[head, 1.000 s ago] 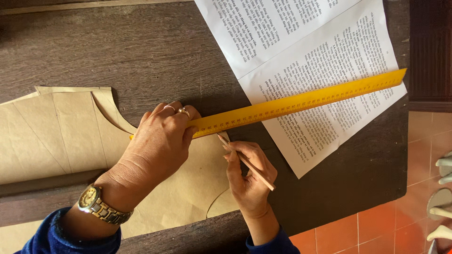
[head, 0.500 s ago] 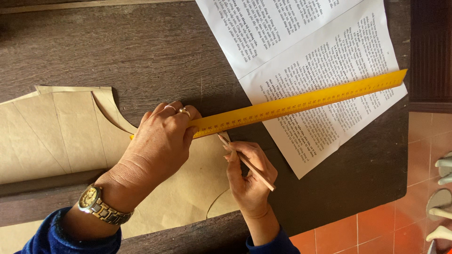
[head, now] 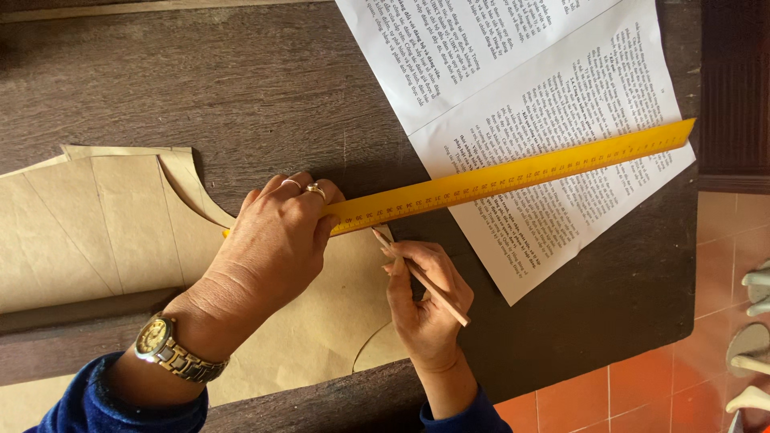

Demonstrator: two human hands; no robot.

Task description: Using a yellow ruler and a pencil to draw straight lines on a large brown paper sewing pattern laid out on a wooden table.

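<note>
Centrally, left hand [head: 273, 240] pinning yellow ruler [head: 513, 172], white printed pages [head: 553, 136] beneath

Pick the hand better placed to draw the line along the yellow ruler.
Right hand: it grips the thin wooden pencil, tip at the long yellow ruler. Left hand presses the ruler onto the brown paper pattern.
</note>
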